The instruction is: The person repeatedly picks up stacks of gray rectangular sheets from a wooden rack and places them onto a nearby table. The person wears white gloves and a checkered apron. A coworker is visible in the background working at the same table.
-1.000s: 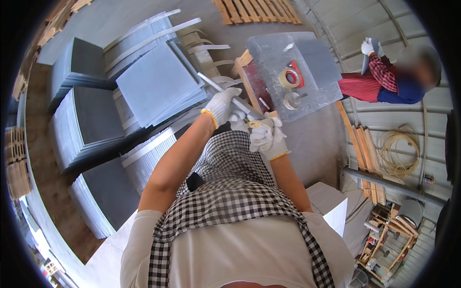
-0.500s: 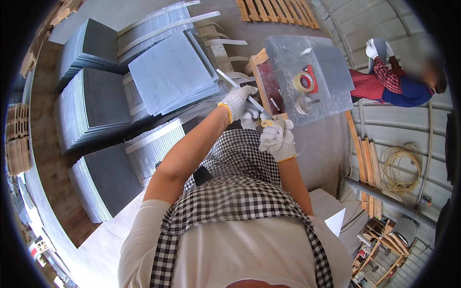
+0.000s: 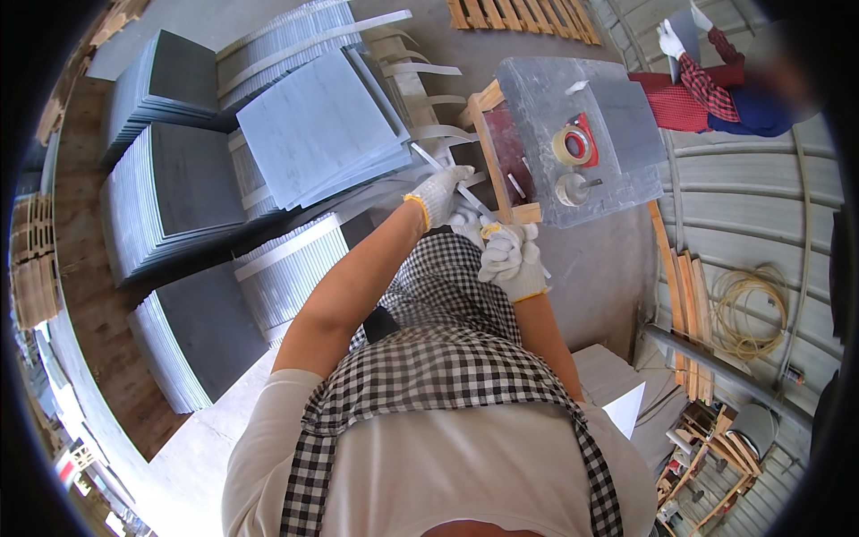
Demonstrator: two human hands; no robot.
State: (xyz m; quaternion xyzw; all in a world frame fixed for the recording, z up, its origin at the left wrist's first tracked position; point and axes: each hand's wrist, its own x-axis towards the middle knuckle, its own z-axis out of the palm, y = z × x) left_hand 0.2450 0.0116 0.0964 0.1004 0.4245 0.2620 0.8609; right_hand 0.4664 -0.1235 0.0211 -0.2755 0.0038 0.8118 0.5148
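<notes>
Both my hands wear white work gloves. My left hand (image 3: 443, 192) is closed around a thin pale strip (image 3: 429, 159) that slants up to the left, over the edge of a stack of grey slabs (image 3: 313, 125). My right hand (image 3: 512, 255) is a fist just below it, gripping the lower end of the same strip near a wooden frame (image 3: 490, 161). The frame carries a grey slab (image 3: 617, 121) with a roll of tape (image 3: 573, 145) and a round tool (image 3: 569, 189) on it.
Stacks of grey slabs stand at the left (image 3: 161, 192) and lower left (image 3: 192, 336). Another person in a red checked shirt (image 3: 707, 85) works at the upper right. A coil of rope (image 3: 743, 309) lies on the right, wooden pallets (image 3: 519, 13) at the top.
The view has shifted, so the slab stacks and the frame sit lower in the picture. My hands stay together on the strip, with the left hand slightly further along it.
</notes>
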